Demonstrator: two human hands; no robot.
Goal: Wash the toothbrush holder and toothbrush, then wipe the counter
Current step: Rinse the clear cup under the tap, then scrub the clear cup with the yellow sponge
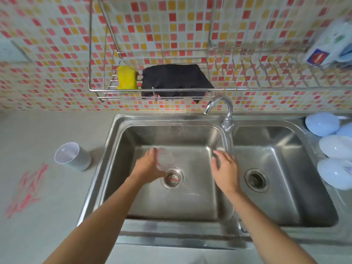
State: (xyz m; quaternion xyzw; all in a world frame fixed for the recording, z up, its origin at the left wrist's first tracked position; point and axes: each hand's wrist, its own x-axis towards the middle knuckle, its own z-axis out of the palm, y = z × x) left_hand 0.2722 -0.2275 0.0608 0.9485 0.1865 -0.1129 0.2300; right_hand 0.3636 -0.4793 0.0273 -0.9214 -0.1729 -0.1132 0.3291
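My left hand (147, 163) grips a clear, blurred cup-like piece (165, 159) over the left sink basin (190, 202), just above the drain strainer (173, 178). My right hand (224, 166) hovers open with relaxed fingers near the basin's right wall, holding nothing. A grey toothbrush holder cup (72, 156) stands upright on the counter (47, 216) left of the sink. Red marks (26, 189) stain the counter at the far left. No toothbrush is visible.
A chrome faucet (222, 109) rises between the two basins; the right basin (282, 180) has its own drain. A wire rack (152, 90) on the tiled wall holds a yellow sponge (127, 80) and a black cloth (177, 80). Pale blue bowls (331, 147) lie overturned at right.
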